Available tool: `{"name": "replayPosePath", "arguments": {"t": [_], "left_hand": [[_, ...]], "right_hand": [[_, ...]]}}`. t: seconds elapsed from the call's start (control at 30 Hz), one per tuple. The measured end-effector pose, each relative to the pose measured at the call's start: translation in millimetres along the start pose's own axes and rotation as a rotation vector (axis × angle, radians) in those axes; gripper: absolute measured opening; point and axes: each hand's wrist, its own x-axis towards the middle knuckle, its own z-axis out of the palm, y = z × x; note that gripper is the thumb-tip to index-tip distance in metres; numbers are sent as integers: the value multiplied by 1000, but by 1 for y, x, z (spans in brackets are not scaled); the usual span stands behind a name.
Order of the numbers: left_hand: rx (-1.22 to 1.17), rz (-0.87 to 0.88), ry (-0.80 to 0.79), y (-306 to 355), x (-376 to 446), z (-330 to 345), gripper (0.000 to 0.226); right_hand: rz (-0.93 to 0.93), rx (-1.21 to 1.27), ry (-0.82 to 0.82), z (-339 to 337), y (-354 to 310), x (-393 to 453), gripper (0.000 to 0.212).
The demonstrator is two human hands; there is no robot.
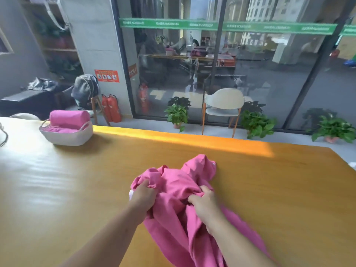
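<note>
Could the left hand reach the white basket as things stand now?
Probably yes: only bare table lies between the left hand and the white basket, but it grips the pink cloth.

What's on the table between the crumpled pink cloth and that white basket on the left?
Nothing: the head view shows only bare wooden tabletop, with some glare, between the pink cloth and the white basket.

White basket (66,136) with rolled pink cloth (69,119) on wooden table (269,180), pale chair (223,106) and potted plants (177,114) beyond
</note>
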Motion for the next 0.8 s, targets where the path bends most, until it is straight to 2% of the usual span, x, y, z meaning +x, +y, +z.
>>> {"name": "replayPosePath", "arguments": {"t": [0.07, 0.13, 0.2, 0.3, 0.37, 0.43, 0.53, 0.6, 0.7, 0.8], "left_hand": [[168, 46, 37, -9, 1, -45, 23], [308, 68, 67, -16, 9, -84, 17], [448, 58, 87, -26, 17, -117, 23], [417, 42, 65, -40, 31, -151, 46], [420, 67, 76, -47, 41, -169, 53], [498, 58, 116, -53, 53, -185, 52], [595, 77, 174, -61, 71, -203, 39], [594, 102, 212, -66, 89, -207, 37], [593, 190, 215, -67, 113, -194, 34], [551, 310, 202, -60, 131, -164, 28]], "right_hand": [[-8, -34, 25, 34, -12, -6, 30], [-9, -85, 54, 57, -26, -11, 28], [14, -188, 81, 68, -40, -15, 24], [48, -320, 146, 71, -49, -7, 27], [63, -394, 195, 72, -57, -1, 26], [112, -588, 197, 73, -62, 5, 31], [252, -1054, 9, 78, -72, 10, 62], [220, -1204, -5, 87, -82, 20, 65], [-22, -1154, 49, 104, -104, 41, 49], [-119, -935, -41, 121, -108, 70, 38]]}}
